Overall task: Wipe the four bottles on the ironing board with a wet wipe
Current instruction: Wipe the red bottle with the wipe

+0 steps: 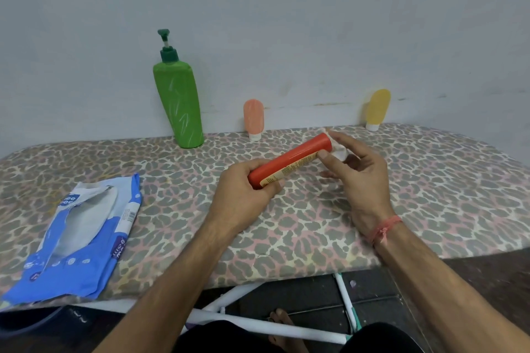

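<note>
My left hand [243,195] grips the near end of a red bottle [292,159], held tilted above the ironing board [430,195]. My right hand [358,175] pinches a small white wet wipe [339,150] against the bottle's far end, thumb on the label. A tall green pump bottle [179,100] stands at the back left against the wall. To its right, a small orange tube [253,119] stands on its white cap. Another small tube, yellow [378,109], stands at the back right.
A torn-open blue wet-wipe pack [77,241] lies on the board's front left. The board has a leopard-print cover and ends at a grey wall behind. Its white legs [258,321] and a dark floor show below the near edge.
</note>
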